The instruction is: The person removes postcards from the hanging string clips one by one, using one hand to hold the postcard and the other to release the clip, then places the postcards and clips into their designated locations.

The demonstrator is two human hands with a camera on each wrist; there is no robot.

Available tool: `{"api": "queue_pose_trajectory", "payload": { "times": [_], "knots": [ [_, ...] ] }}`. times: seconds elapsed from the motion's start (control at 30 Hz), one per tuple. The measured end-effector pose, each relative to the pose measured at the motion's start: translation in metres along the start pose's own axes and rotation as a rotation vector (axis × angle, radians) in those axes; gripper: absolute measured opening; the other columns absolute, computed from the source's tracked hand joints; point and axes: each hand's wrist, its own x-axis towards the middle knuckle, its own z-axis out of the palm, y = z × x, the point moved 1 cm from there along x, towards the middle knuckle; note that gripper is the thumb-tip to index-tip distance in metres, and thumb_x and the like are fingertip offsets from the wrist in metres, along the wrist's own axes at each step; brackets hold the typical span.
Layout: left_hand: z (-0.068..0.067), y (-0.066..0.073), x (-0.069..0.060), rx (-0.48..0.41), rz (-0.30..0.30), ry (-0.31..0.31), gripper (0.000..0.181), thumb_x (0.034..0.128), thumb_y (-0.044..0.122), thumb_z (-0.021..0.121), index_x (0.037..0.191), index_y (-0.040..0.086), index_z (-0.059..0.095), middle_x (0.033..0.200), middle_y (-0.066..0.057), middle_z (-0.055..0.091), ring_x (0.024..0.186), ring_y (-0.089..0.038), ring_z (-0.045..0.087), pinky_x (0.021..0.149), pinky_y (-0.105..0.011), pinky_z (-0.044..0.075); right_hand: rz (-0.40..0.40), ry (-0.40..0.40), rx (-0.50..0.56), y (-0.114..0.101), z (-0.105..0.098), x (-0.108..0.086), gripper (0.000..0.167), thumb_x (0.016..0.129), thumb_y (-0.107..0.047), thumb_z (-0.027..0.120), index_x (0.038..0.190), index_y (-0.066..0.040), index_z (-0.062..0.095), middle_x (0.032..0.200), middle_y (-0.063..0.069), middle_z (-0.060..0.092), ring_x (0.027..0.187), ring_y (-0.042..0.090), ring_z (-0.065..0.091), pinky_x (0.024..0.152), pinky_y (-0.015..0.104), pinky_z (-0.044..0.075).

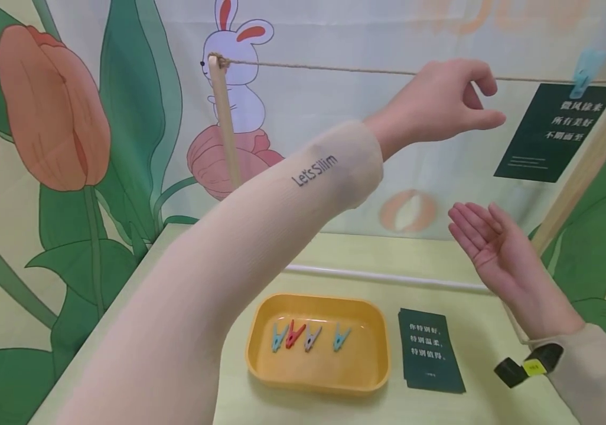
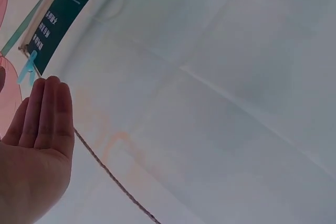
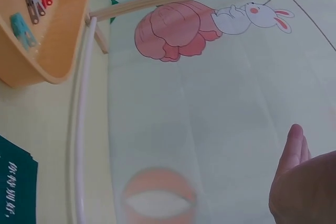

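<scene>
A dark green card (image 1: 553, 133) with white writing hangs from a twine line (image 1: 324, 68), held by a light blue clothespin (image 1: 582, 74). My left hand (image 1: 436, 103) is raised at the line, left of that card, thumb and fingers apart with nothing between them. In the left wrist view its fingers lie side by side below the blue clothespin (image 2: 30, 67). Lower down, my right hand (image 1: 499, 254) is held palm up under the hanging card, fingers extended, holding nothing. Only part of this hand (image 3: 302, 182) shows in the right wrist view.
On the table, a yellow tray (image 1: 319, 381) contains several small clothespins (image 1: 310, 339). Right of it lies a stack of dark green cards (image 1: 430, 351). Wooden posts (image 1: 225, 118) carry the line's ends, and a white rod (image 1: 388, 275) runs along the table behind the tray.
</scene>
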Motion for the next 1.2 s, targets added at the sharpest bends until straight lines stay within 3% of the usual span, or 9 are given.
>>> {"api": "queue_pose_trajectory", "payload": {
  "times": [0.2,0.43,0.57,0.8,1.2],
  "knots": [
    [0.006,0.014,0.011,-0.01,0.045,0.044,0.045,0.1013,0.044,0.074,0.139,0.022,0.063,0.13,0.012,0.069,0.12,0.002,0.06,0.092,-0.006,0.042,-0.018,-0.018,0.075,-0.012,0.005,0.003,0.038,0.109,-0.025,0.065,0.14,-0.004,0.062,0.136,0.016,0.072,0.128,0.029,0.069,0.11,0.043,0.052],
    [0.008,0.025,0.024,0.126,0.111,0.105,0.051,0.104,0.048,0.068,0.147,0.022,0.058,0.148,0.013,0.06,0.136,0.004,0.049,0.104,0.001,0.028,-0.03,-0.008,0.116,-0.025,0.008,0.011,0.038,0.109,-0.027,0.065,0.142,-0.009,0.06,0.138,0.014,0.072,0.134,0.027,0.066,0.112,0.045,0.05],
    [0.012,0.026,0.032,0.153,0.087,0.115,0.056,0.1042,0.05,0.067,0.152,0.023,0.055,0.154,0.015,0.056,0.142,0.005,0.044,0.108,0.0,0.024,-0.025,0.037,0.147,-0.032,0.005,0.016,0.045,0.108,-0.03,0.067,0.148,-0.013,0.056,0.142,0.012,0.069,0.138,0.026,0.062,0.118,0.044,0.044],
    [0.022,0.032,0.047,0.196,0.036,0.105,0.071,0.1051,0.056,0.061,0.166,0.028,0.038,0.166,0.02,0.04,0.149,0.01,0.033,0.113,-0.001,0.018,-0.011,0.087,0.218,-0.04,-0.004,0.021,0.064,0.105,-0.03,0.072,0.161,-0.026,0.043,0.154,0.004,0.059,0.154,0.016,0.042,0.128,0.039,0.03],
    [0.028,0.044,0.059,0.278,-0.021,0.072,0.079,0.1055,0.063,0.053,0.171,0.029,0.025,0.172,0.02,0.029,0.152,0.01,0.029,0.114,-0.004,0.021,-0.045,0.085,0.288,-0.05,0.0,0.027,0.05,0.102,-0.023,0.075,0.146,-0.021,0.05,0.159,-0.001,0.052,0.155,0.014,0.039,0.129,0.038,0.028]
  ]
}}
